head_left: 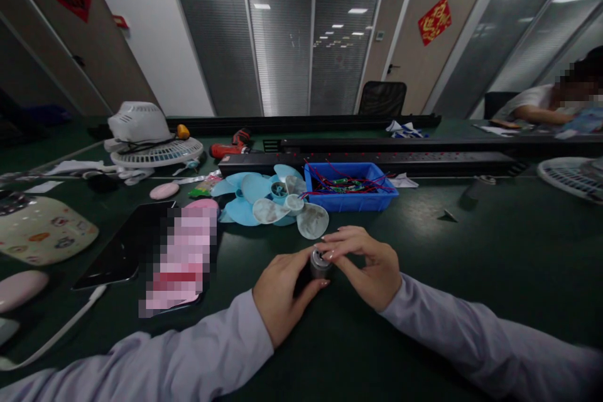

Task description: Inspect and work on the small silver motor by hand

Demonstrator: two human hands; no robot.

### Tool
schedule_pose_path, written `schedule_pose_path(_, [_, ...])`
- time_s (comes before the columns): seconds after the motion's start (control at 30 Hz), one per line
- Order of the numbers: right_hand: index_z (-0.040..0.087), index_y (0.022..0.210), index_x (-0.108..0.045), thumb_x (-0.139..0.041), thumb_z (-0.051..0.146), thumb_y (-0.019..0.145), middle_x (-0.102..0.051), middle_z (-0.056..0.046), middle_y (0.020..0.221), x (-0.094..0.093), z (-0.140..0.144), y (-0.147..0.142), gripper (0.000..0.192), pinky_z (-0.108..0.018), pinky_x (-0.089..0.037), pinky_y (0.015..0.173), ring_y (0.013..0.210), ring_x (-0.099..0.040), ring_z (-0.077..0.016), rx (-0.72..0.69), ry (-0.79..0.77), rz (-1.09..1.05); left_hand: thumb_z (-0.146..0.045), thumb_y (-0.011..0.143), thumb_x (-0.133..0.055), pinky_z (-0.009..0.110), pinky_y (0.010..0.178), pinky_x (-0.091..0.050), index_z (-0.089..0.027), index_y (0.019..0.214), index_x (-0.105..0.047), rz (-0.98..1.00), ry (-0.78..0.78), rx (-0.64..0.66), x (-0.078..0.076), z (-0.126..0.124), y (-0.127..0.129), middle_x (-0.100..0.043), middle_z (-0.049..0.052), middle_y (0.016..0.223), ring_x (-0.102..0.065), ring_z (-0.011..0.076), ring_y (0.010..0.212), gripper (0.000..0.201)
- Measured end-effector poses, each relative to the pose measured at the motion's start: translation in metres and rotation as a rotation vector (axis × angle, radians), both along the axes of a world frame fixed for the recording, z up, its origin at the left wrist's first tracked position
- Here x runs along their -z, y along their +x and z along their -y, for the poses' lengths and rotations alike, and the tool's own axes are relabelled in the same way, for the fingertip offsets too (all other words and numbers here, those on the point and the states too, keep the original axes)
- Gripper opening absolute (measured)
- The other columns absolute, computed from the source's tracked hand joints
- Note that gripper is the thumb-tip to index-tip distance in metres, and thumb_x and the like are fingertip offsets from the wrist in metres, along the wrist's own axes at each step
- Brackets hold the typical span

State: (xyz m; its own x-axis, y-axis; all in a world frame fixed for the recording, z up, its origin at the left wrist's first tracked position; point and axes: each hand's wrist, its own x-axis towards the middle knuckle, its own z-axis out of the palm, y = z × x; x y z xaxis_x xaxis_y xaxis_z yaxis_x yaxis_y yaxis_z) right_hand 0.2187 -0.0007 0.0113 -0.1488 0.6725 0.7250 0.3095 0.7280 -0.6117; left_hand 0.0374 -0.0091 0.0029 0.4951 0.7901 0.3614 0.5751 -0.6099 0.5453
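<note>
So I'm watching this person, and the left hand (285, 289) has a small silvery metal cylinder (320, 270) tucked between thumb and index finger, with a fairly narrow grip. The right hand (367, 267) comes in from the other side, fingertips right on the cylinder's top end; can't tell if they're pinching anything there. The cylinder is upright, low over the dark green tabletop (471, 282), and honestly I can't tell if its base touches.

Just beyond the hands there's a greyish fan blade (313, 221) set, partly over some light blue fan blades (239, 210). Right beside those, a blue bin (353, 203) full of red and blue wires and little green boards. Off left: a black tablet (127, 242). Further back, a red drill (226, 149) and a white fan (140, 125). Someone else (534, 107) sits far right, arm on the table.
</note>
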Motion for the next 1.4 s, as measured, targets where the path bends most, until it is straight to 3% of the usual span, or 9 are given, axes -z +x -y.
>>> schedule_pose_path(0.17, [0.025, 0.078, -0.068, -0.066, 0.013, 0.080, -0.077, 0.000, 0.084, -0.001, 0.001, 0.000, 0.013, -0.040, -0.049, 0.090, 0.088, -0.070, -0.0194, -0.045, -0.035, 0.042, -0.029, 0.084, -0.061, 0.038, 0.086, -0.052, -0.022, 0.122, -0.051, -0.002, -0.001, 0.024, 0.002, -0.002, -0.001, -0.069, 0.006, 0.108, -0.065, 0.0227, 0.096, 0.040])
schedule_pose_path(0.47, [0.021, 0.090, -0.067, -0.062, 0.017, 0.083, -0.075, -0.004, 0.088, -0.003, 0.004, -0.004, 0.009, -0.033, -0.056, 0.079, 0.085, -0.071, -0.0181, -0.064, -0.235, -0.014, -0.030, 0.084, -0.060, 0.040, 0.086, -0.052, -0.021, 0.121, -0.053, -0.001, 0.006, 0.001, 0.006, -0.001, -0.002, -0.069, 0.007, 0.105, -0.065, 0.0237, 0.096, 0.038])
schedule_pose_path(0.7, [0.021, 0.108, -0.063, -0.068, 0.021, 0.078, -0.070, -0.007, 0.110, -0.004, 0.005, -0.002, 0.030, -0.039, -0.052, 0.091, 0.101, -0.066, -0.0217, -0.090, -0.277, 0.086, -0.027, 0.084, -0.059, 0.041, 0.088, -0.051, -0.023, 0.127, -0.047, 0.047, -0.055, 0.003, 0.006, -0.001, -0.002, -0.066, 0.007, 0.112, -0.063, 0.0235, 0.100, 0.044])
schedule_pose_path(0.8, [0.022, 0.116, -0.058, -0.072, 0.021, 0.074, -0.067, -0.007, 0.114, -0.003, 0.005, 0.000, 0.044, -0.039, -0.051, 0.092, 0.101, -0.065, -0.0211, -0.118, -0.347, 0.078, -0.027, 0.080, -0.064, 0.043, 0.090, -0.049, -0.022, 0.131, -0.037, 0.169, -0.105, -0.053, 0.004, 0.001, -0.001, -0.061, 0.009, 0.119, -0.059, 0.0242, 0.108, 0.058])
schedule_pose_path(0.9, [0.021, 0.115, -0.058, -0.072, 0.021, 0.073, -0.067, -0.007, 0.111, 0.000, 0.004, 0.001, 0.044, -0.039, -0.051, 0.091, 0.098, -0.066, -0.0209, -0.156, -0.428, 0.063, -0.029, 0.072, -0.071, 0.045, 0.094, -0.045, -0.021, 0.131, -0.033, 0.259, -0.052, -0.103, -0.001, 0.005, -0.001, -0.053, 0.011, 0.125, -0.052, 0.0270, 0.116, 0.071])
schedule_pose_path(1.13, [0.018, 0.108, -0.061, -0.073, 0.018, 0.071, -0.070, -0.006, 0.099, 0.007, 0.001, 0.001, 0.039, -0.037, -0.052, 0.088, 0.094, -0.067, -0.0209, -0.227, -0.461, 0.016, -0.016, 0.079, -0.053, 0.045, 0.099, -0.040, -0.024, 0.122, -0.047, 0.306, 0.049, 0.064, -0.016, 0.010, -0.003, -0.053, 0.008, 0.122, -0.045, 0.0261, 0.118, 0.045])
schedule_pose_path(1.4, [0.016, 0.094, -0.061, -0.074, 0.021, 0.070, -0.068, -0.004, 0.087, 0.007, -0.003, 0.001, 0.028, -0.034, -0.050, 0.078, 0.085, -0.064, -0.0198, -0.291, -0.521, -0.022, -0.024, 0.087, -0.053, 0.046, 0.101, -0.037, -0.027, 0.119, -0.058, 0.183, 0.115, 0.019, -0.013, 0.005, 0.000, -0.055, 0.006, 0.127, -0.043, 0.0266, 0.121, 0.033])
